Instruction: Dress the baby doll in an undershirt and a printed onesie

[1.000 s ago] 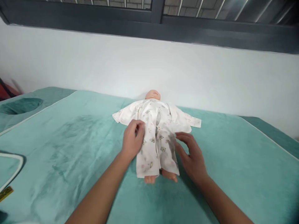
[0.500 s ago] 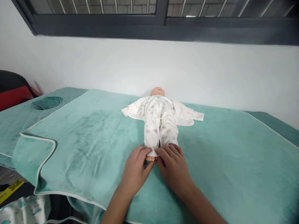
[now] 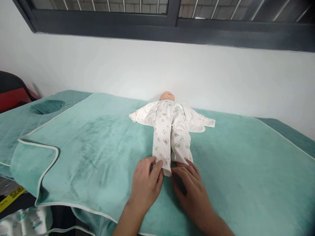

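A baby doll (image 3: 167,96) lies on its back on a teal towel (image 3: 98,147), head toward the wall. It wears a white printed romper (image 3: 171,131) with sleeves spread to both sides. My left hand (image 3: 146,183) pinches the hem of the left trouser leg between thumb and fingers. My right hand (image 3: 190,186) lies at the hem of the right trouser leg, fingers together over the cloth, covering the doll's foot.
The towel covers a padded table (image 3: 14,121) with a face hole (image 3: 46,106) at the far left. A white wall and a dark window frame (image 3: 172,26) stand behind. A red and black chair (image 3: 12,91) is at the left edge. Patterned cloth (image 3: 27,221) lies below the table's front edge.
Both hands went from the doll's waist down to the trouser hems. The left trouser leg now reaches lower and hides the foot that showed before.
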A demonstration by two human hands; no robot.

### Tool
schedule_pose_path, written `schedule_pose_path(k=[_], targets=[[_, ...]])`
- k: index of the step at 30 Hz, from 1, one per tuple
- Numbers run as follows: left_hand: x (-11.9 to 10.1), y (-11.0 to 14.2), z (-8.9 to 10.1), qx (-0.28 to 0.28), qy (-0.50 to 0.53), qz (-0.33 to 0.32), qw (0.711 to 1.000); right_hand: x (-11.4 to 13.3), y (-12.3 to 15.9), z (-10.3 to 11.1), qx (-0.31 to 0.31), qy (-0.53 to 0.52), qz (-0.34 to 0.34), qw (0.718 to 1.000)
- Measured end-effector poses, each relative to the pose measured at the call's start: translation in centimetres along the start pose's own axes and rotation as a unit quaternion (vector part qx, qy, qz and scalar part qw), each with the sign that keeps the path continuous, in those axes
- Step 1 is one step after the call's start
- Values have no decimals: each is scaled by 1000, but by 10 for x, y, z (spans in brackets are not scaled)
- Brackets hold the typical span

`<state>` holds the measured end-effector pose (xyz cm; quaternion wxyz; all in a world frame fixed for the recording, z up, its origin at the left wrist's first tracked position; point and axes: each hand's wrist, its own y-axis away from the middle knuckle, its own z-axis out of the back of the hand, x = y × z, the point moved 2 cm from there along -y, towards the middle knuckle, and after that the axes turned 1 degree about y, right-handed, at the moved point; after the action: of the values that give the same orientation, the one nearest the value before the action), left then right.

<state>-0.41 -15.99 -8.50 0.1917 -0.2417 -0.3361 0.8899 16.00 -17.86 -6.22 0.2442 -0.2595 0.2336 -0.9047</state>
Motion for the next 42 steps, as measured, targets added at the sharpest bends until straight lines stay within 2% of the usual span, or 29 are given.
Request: schedule_pose_path(k=[3,6,8,10,13,17,22,30,38,42], targets=[[1,2,0,15,18,-22,999,-14,10,9,-47,-14,-28,998],[-1,1,2,23,43,-33,998,-35,19,17,-99,1,-118,988],[-4,-3,1,29,59,-37,997,-47,19,18,-81,3,-172,982],[-10,-9,-1,33,74,-43,996,-55,14,16,-37,-7,-200,979],[-21,-20,-11,51,100,-67,991,-57,4,14,-11,-25,-200,979],[-28,-29,-21,61,114,-57,990,-53,2,19,-30,-80,-207,975],[-30,-31,-24,71,126,-56,988,-51,13,28,-58,-187,-218,956],[-33,-28,-24,30,173,-61,983,-51,16,32,-52,-259,-181,947],[-33,-23,-15,45,224,-55,972,-54,25,44,-28,-222,-197,954],[-32,-22,-13,30,250,-47,967,-52,30,48,22,-191,-200,961]])
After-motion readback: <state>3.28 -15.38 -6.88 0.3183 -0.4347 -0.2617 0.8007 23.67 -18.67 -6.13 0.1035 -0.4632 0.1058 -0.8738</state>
